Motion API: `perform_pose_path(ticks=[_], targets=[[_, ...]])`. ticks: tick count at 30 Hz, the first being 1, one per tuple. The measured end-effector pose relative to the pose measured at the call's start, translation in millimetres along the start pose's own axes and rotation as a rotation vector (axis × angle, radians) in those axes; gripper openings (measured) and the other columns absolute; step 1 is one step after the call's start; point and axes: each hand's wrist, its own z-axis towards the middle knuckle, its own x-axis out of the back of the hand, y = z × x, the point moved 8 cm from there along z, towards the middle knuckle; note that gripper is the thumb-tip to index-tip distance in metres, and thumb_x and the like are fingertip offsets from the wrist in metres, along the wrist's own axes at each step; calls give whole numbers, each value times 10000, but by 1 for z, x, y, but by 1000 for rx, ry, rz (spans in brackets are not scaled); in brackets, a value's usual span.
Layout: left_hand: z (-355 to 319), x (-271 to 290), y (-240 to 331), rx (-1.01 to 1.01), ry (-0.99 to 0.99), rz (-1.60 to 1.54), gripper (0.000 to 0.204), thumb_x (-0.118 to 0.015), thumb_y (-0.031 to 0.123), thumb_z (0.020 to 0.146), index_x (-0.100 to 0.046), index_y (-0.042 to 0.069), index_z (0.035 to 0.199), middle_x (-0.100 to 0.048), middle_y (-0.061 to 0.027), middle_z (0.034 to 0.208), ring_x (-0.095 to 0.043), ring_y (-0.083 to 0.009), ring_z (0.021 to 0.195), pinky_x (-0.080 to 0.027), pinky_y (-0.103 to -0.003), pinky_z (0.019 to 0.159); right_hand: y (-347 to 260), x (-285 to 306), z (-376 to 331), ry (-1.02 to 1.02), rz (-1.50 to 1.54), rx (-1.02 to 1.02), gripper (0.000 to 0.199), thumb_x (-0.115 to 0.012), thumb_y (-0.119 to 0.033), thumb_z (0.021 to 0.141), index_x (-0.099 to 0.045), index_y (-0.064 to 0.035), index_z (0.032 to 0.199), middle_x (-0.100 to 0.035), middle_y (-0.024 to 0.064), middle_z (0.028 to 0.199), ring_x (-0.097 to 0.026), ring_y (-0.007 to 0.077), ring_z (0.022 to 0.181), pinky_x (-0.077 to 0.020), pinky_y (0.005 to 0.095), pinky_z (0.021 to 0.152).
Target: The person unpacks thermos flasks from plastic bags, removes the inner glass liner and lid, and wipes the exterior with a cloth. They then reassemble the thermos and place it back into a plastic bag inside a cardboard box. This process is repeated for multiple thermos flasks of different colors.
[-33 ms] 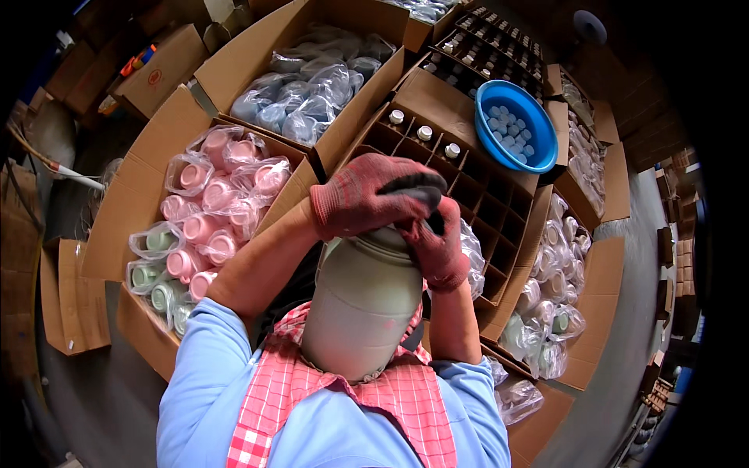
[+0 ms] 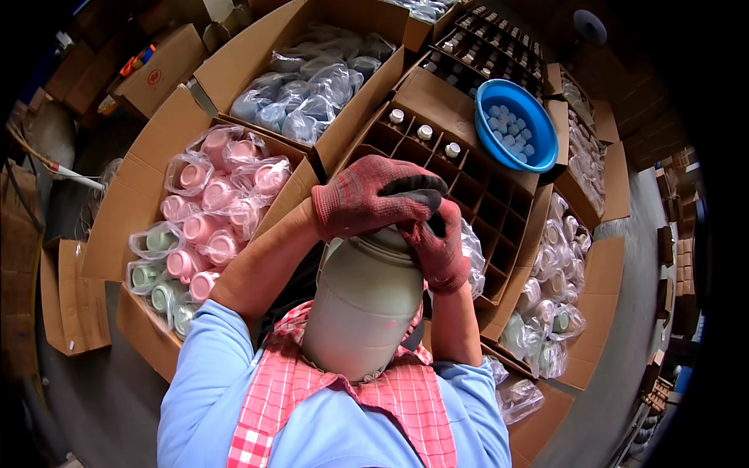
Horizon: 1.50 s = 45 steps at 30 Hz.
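A large, pale grey-green rounded container [image 2: 360, 304], perhaps a plastic jar, stands upright against my chest in front of the red checked apron [image 2: 269, 390]. My left hand [image 2: 380, 195], in a red glove with dark fingertips, bends over the container's ridged upper rim. My right hand [image 2: 437, 248], gloved the same way, is curled at the rim's right side. The fingers of both hands meet just above the rim. Whatever lies between them is hidden by the gloves.
A divided carton [image 2: 488, 207] holds a few white-capped bottles [image 2: 424, 133]. On it rests a blue basin [image 2: 485, 129] of white caps. Bagged pink cups [image 2: 200, 228] fill the left carton; bagged blue items [image 2: 316, 93] lie behind. Bagged pale cups [image 2: 546, 292] stand right.
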Motion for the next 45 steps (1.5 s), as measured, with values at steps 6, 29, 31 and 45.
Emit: perform_pose_path(ticks=[6,29,31,45], targets=[[-7,-2,-3,-72,62,-23,433,-634,235,754,-587,-42,1083,-623,-98,991,-580,-137,901,-478,-277,784,0,0,-10,-44,-160,-17,118,-627,-62,700,-629,-38,816,-603,121,760,-589,249,691,-460,325,630],[-153,97,-26,-88,862,-105,570,-603,-144,461,-584,-64,1025,-659,-119,933,-638,-195,848,-513,-307,797,117,-44,-137,-731,-729,-229,582,-764,-268,628,-578,-63,1140,-588,133,1124,-511,312,1121,-395,417,953],[-159,99,-36,-87,915,-86,548,-601,-145,460,-601,-59,1001,-662,-110,917,-639,-190,844,-512,-301,792,131,-31,-140,-652,-474,-414,588,-747,-319,650,-572,-45,1140,-604,129,1100,-549,299,1073,-434,413,908],[-136,39,-10,-116,305,400,441,-714,-13,547,-634,42,977,-664,-88,903,-648,-231,814,-508,-318,723,60,10,-131,-103,224,-769,440,-471,-425,922,-576,1,948,-616,42,784,-568,127,693,-454,268,642]])
